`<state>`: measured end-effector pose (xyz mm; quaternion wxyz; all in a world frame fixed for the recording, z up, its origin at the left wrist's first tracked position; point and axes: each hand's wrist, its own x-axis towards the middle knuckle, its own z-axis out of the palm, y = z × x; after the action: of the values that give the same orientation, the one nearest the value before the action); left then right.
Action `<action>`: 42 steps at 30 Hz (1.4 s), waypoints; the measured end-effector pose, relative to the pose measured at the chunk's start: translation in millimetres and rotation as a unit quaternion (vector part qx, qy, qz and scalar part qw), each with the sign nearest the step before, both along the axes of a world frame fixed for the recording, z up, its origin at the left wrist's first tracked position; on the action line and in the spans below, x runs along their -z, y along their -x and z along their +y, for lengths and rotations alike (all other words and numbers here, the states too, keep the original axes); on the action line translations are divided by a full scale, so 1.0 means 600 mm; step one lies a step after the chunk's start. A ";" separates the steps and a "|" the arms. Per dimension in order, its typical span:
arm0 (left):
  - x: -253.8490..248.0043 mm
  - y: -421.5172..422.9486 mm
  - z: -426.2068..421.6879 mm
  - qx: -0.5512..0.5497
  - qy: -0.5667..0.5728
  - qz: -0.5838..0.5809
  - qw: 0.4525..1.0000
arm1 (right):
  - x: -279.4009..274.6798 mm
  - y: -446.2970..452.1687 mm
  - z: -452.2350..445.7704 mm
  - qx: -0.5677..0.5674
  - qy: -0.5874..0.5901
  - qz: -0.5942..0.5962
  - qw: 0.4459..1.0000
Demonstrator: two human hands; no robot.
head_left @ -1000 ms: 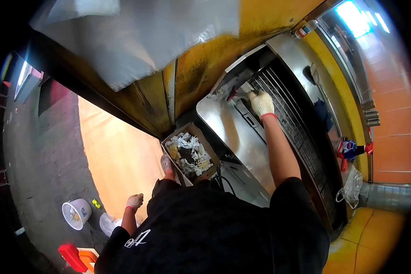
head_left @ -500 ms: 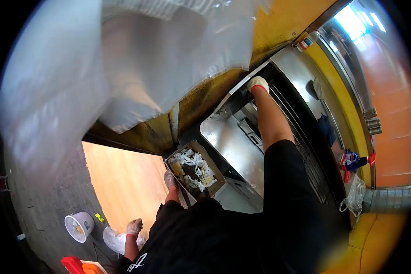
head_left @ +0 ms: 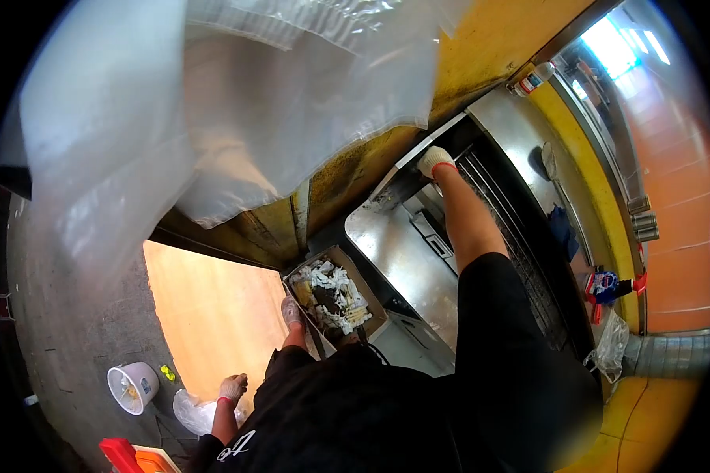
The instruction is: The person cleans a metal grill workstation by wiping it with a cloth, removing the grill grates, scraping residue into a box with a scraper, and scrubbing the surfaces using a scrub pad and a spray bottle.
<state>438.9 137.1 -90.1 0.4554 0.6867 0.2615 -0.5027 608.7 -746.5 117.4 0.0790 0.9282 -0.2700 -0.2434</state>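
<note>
My right hand [head_left: 435, 160], in a white knit glove with a red cuff, reaches into the far end of a long dark grill [head_left: 497, 205] with metal bars. Its fingers are closed against the steel edge, and whatever they grip is hidden. My left hand [head_left: 233, 389], gloved the same way, hangs low at my side, its fingers curled with nothing seen in them. Close by it lies a clear plastic bag [head_left: 195, 411]. Below the grill is a shiny steel panel [head_left: 386, 236]. A cardboard box [head_left: 377, 303] of crumpled white paper and dark scraps stands near my feet.
Clear plastic sheeting [head_left: 237, 118] hangs at upper left. A white bucket [head_left: 138, 394] stands on the grey floor beside a wooden board [head_left: 213, 315]. Along the counter lie a long-handled ladle [head_left: 551, 162], a blue cloth [head_left: 562, 229] and a spray bottle [head_left: 605, 285].
My right hand has moved slightly left and down along the end of the grill. My left hand stays low at my side. The hanging plastic has shifted a little with my view.
</note>
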 end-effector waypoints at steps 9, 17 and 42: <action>-0.002 -0.024 -0.044 0.014 0.009 -0.022 1.000 | -0.042 0.038 0.069 0.047 -0.127 -0.059 0.989; 0.009 0.007 -0.028 -0.032 0.012 0.009 0.999 | -0.083 0.043 0.080 0.160 -0.054 -0.197 0.966; 0.056 -0.007 -0.064 0.013 0.015 -0.057 0.998 | -0.082 0.222 0.330 0.028 -0.065 -0.137 0.988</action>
<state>443.2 98.5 -123.9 0.4738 0.7105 0.2184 -0.4722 475.5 -548.4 166.7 -0.0263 0.9480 -0.2876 -0.1336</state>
